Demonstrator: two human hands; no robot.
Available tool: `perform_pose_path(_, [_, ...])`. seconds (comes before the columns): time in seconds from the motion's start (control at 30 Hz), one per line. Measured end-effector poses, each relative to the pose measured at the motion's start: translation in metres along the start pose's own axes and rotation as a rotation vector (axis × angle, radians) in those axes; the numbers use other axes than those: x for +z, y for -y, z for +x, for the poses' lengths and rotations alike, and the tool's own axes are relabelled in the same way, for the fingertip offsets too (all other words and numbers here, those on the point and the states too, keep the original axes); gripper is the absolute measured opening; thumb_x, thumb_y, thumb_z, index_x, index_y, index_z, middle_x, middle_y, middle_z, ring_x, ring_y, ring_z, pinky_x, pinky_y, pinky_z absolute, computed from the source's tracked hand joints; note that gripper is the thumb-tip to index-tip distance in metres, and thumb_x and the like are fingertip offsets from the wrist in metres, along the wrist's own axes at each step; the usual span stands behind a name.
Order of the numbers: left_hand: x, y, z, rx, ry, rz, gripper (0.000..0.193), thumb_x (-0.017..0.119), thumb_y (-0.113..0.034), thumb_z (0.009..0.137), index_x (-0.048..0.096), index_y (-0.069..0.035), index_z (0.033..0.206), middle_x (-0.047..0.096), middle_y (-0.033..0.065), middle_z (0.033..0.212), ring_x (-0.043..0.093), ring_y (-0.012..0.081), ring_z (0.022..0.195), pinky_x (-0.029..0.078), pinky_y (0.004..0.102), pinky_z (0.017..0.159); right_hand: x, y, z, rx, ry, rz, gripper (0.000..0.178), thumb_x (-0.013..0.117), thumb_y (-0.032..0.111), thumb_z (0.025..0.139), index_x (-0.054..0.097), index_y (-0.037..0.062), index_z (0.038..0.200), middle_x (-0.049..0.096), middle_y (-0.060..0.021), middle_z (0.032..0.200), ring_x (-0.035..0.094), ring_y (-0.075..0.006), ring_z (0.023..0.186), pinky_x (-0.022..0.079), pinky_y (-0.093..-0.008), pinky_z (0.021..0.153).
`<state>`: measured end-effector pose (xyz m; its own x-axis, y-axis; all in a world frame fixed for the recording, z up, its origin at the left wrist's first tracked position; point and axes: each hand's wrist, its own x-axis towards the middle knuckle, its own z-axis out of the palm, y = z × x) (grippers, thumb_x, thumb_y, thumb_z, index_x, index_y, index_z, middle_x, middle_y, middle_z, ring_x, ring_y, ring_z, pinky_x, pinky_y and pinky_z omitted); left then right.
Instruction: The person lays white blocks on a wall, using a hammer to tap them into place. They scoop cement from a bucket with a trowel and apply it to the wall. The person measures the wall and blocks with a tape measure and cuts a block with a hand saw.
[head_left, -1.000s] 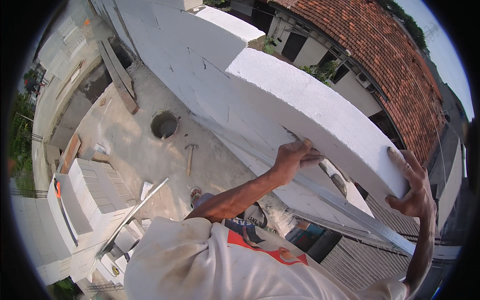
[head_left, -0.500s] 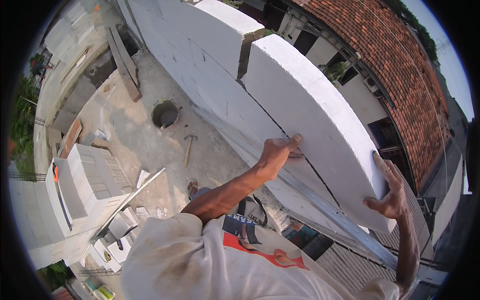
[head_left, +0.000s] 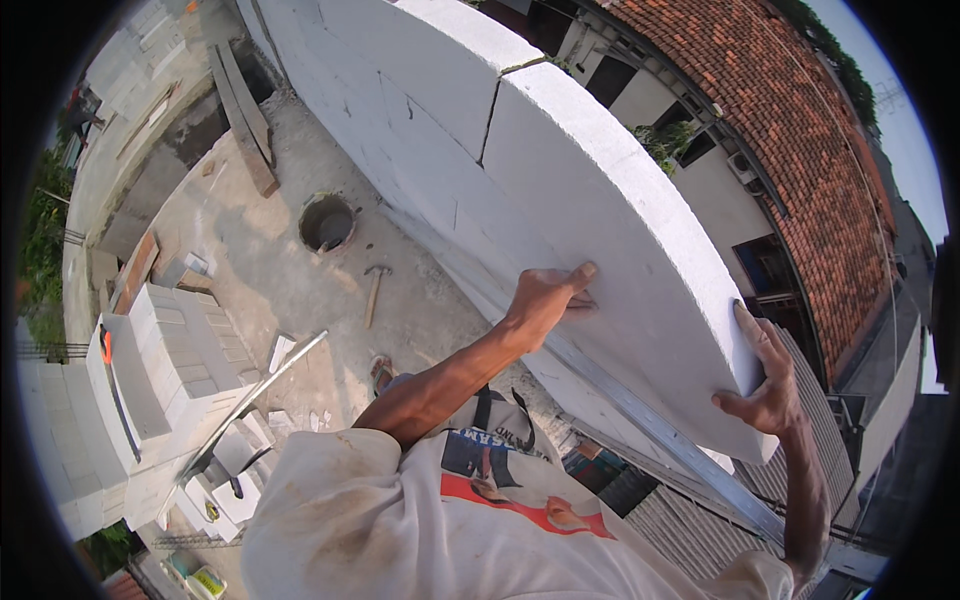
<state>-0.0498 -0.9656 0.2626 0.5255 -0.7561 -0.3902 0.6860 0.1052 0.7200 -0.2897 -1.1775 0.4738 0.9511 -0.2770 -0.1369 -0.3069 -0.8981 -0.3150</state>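
The white block (head_left: 620,210), a long slab with a flat, matte near face and a rough, grainy top, extends from upper centre to right of centre in the frame, on the pale block wall (head_left: 430,130); a thin dark joint marks its upper-left end. A straight, smooth metal rail (head_left: 650,412) runs below. Left hand (head_left: 545,300): fingers curled, thumb against the near face; grip cannot be determined. Right hand (head_left: 768,385): thumb and fingers spread, grasping the block's lower-right end.
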Motion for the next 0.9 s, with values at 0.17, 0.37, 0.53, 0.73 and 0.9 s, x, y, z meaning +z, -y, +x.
perform_pose_path(0.17, [-0.004, -0.005, 0.003, -0.016, 0.015, -0.046, 0.061, 0.079, -0.03, 0.099, 0.063, 0.025, 0.12, 0.072, 0.0284, 0.098, 0.078, 0.0321, 0.089, 0.071, 0.0353, 0.081, 0.003, -0.004, 0.004, -0.022, -0.006, -0.02, 0.124, 0.081, 0.036, 0.049, 0.043, 0.0119, 0.164, 0.064, -0.0196, 0.122, 0.069, -0.0325, 0.096, 0.061, -0.0514, 0.086])
perform_pose_path(0.37, [-0.016, 0.003, 0.02, -0.029, 0.095, 0.135, 0.042, 0.071, -0.021, 0.104, 0.067, 0.019, 0.118, 0.075, 0.0278, 0.104, 0.079, 0.0346, 0.093, 0.07, 0.0367, 0.083, 0.004, -0.01, -0.002, 0.045, 0.008, 0.017, 0.122, 0.08, 0.039, 0.05, 0.045, 0.017, 0.164, 0.064, -0.0203, 0.125, 0.073, -0.0335, 0.098, 0.064, -0.0525, 0.088])
perform_pose_path(0.53, [-0.037, -0.005, 0.021, 0.074, -0.022, 0.402, 0.033, 0.079, -0.022, 0.098, 0.075, 0.01, 0.106, 0.078, 0.0188, 0.089, 0.08, 0.0226, 0.08, 0.065, 0.03, 0.064, 0.005, -0.009, 0.012, -0.054, -0.02, 0.045, 0.114, 0.082, 0.038, 0.053, 0.051, 0.0072, 0.159, 0.065, -0.021, 0.123, 0.078, -0.034, 0.093, 0.068, -0.049, 0.083])
perform_pose_path(0.73, [-0.04, 0.026, 0.052, 0.108, -0.107, 0.52, 0.026, 0.083, -0.018, 0.094, 0.074, 0.006, 0.092, 0.075, 0.0142, 0.075, 0.077, 0.0208, 0.065, 0.06, 0.0272, 0.055, 0.02, -0.038, -0.002, -0.117, -0.111, 0.062, 0.11, 0.074, 0.041, 0.056, 0.051, 0.0117, 0.16, 0.065, -0.0237, 0.12, 0.078, -0.0323, 0.088, 0.071, -0.0482, 0.077])
perform_pose_path(0.9, [-0.039, 0.025, 0.052, 0.083, -0.132, 0.52, 0.024, 0.081, -0.015, 0.095, 0.072, 0.007, 0.093, 0.073, 0.014, 0.075, 0.077, 0.0225, 0.065, 0.061, 0.0281, 0.055, 0.021, -0.036, 0.001, -0.144, -0.129, 0.038, 0.109, 0.076, 0.038, 0.053, 0.055, 0.0089, 0.156, 0.065, -0.0259, 0.128, 0.079, -0.0348, 0.084, 0.072, -0.0501, 0.08])
